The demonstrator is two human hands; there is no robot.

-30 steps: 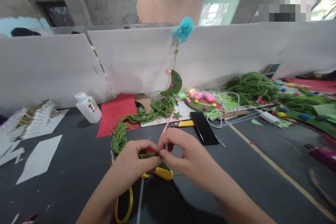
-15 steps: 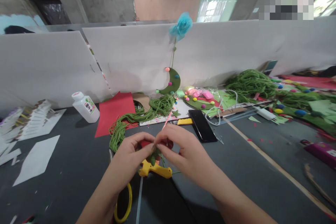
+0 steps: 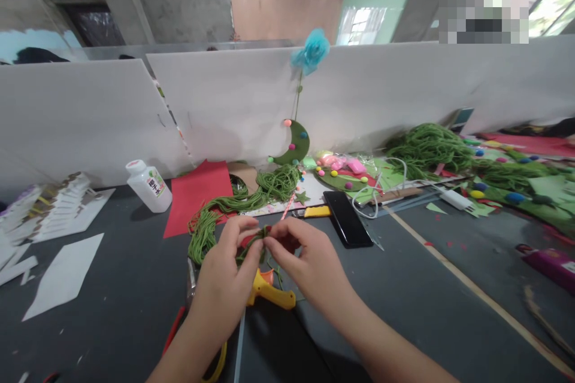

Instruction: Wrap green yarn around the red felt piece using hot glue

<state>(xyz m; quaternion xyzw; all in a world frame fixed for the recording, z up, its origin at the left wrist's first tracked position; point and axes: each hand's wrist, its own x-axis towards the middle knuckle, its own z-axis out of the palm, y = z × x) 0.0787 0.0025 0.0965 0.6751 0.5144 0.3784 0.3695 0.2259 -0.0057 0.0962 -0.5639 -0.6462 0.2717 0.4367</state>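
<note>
My left hand [image 3: 224,278] and my right hand [image 3: 303,257] meet over the dark table, fingertips pinched together on a small green and red craft piece [image 3: 256,239] wound with green yarn. Both hands are closed on it. A pink striped stick [image 3: 287,206] rises behind the fingers. Below the hands lies a yellow glue gun [image 3: 269,290]. A bundle of green yarn [image 3: 238,200] trails across the table just behind.
A black phone [image 3: 347,218] and a yellow utility knife [image 3: 314,211] lie to the right. Red paper [image 3: 195,191], a white glue bottle [image 3: 148,185], white paper pieces [image 3: 63,272], a green felt moon [image 3: 296,143] and more yarn [image 3: 431,146] sit against white partition boards.
Both hands have lifted the craft piece slightly and turned it; the left hand's fingers have risen, and more of the glue gun shows beneath.
</note>
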